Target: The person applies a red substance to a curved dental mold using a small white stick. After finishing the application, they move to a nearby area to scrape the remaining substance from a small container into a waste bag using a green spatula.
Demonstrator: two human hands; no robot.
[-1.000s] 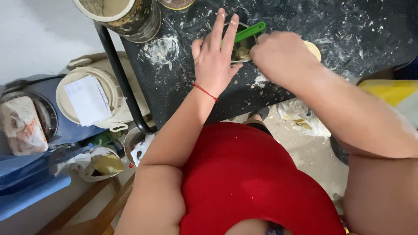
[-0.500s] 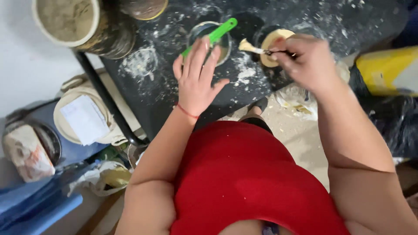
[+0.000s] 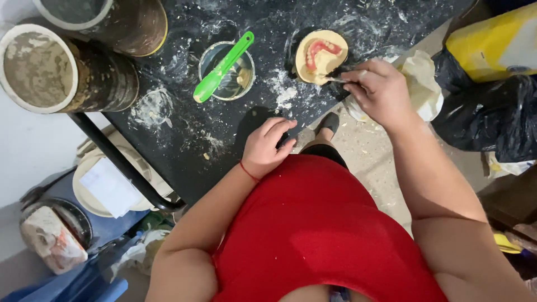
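At upper right, the right hand (image 3: 377,89) pinches a thin metal tool (image 3: 337,78) against the cream plaster denture mould (image 3: 320,56), trimming it. The left hand (image 3: 268,146) rests loosely curled, empty; steady, light strokes seem needed next

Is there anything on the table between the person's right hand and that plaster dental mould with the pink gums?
Nothing visible. The right hand holds a thin tool whose tip already reaches the dental mould. The bowl with the green spatula sits off to the side.

Right hand (image 3: 379,89) holds thin tool at denture cast (image 3: 320,56); left hand (image 3: 267,146) rests on table edge (image 3: 184,173).
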